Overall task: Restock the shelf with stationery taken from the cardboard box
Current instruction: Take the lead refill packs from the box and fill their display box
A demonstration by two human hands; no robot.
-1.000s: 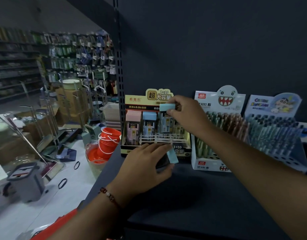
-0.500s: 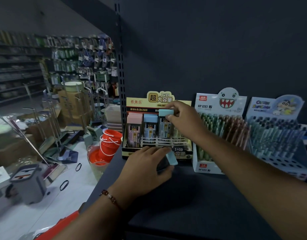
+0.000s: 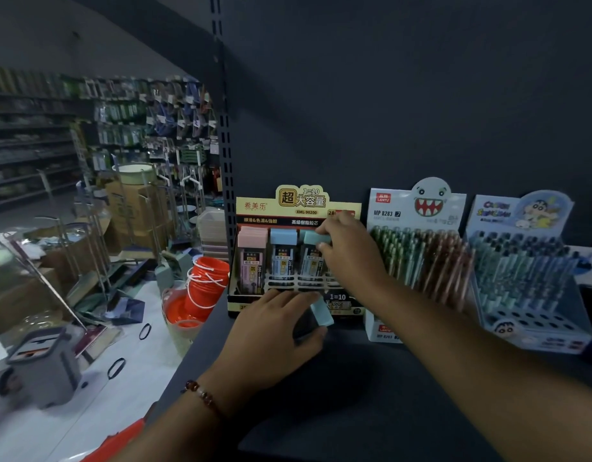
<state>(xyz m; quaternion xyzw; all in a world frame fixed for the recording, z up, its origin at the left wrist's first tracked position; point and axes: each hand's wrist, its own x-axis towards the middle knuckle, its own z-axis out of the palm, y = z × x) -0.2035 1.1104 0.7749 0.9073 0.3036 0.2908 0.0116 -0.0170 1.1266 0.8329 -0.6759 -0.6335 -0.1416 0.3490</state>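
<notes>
Lead display box left of 2 pen displays

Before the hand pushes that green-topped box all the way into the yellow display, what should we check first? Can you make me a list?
1. Right hand grips the teal-capped lead case by its cap: ok.
2. Case sits upright in line with the pink-capped case and blue-capped case: ok.
3. Case fully down in its slot of the yellow display box: cannot tell, the hand hides the slot.
4. Left hand holds the next case ready: ok.
5. Free slot to the right for that next case: cannot tell.
6. Pen display beside it stands clear of the right arm: ok.
</notes>
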